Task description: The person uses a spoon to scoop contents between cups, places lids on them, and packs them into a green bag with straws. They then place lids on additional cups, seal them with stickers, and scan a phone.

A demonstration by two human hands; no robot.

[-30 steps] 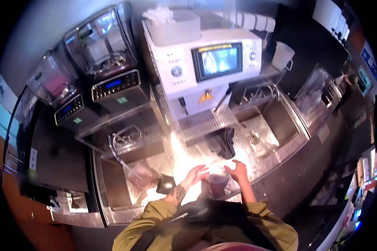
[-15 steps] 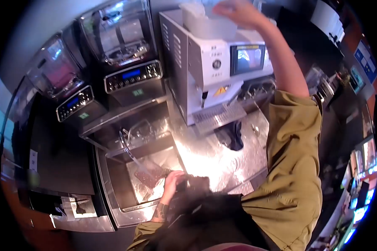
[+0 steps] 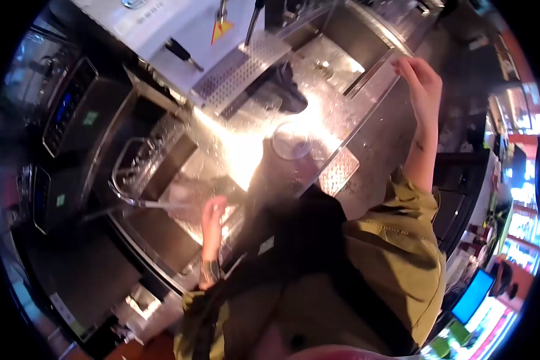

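Note:
My left hand (image 3: 212, 221) is over the near side of a steel sink (image 3: 156, 225), its fingers loosely curved and apart, with nothing visible in them. Below and left of it, a brownish thing (image 3: 183, 191) lies blurred in the sink; I cannot make out its kind. My right hand (image 3: 425, 87) hangs in the air at the right, beyond the counter's edge, fingers loosely bent and holding nothing I can see. A round clear vessel (image 3: 291, 143) stands on the wet steel counter between my hands.
A curved tap (image 3: 117, 186) reaches over the left sink. A white machine (image 3: 156, 36) with a perforated drip tray (image 3: 240, 75) stands ahead, a dark cloth (image 3: 282, 90) beside it. A second sink (image 3: 336, 60) lies farther back. Blenders (image 3: 72, 108) line the left.
The view has swung down and to the right. My right hand has come away from the white container on top of the machine. My left hand remains by the sink, its fingers now raised.

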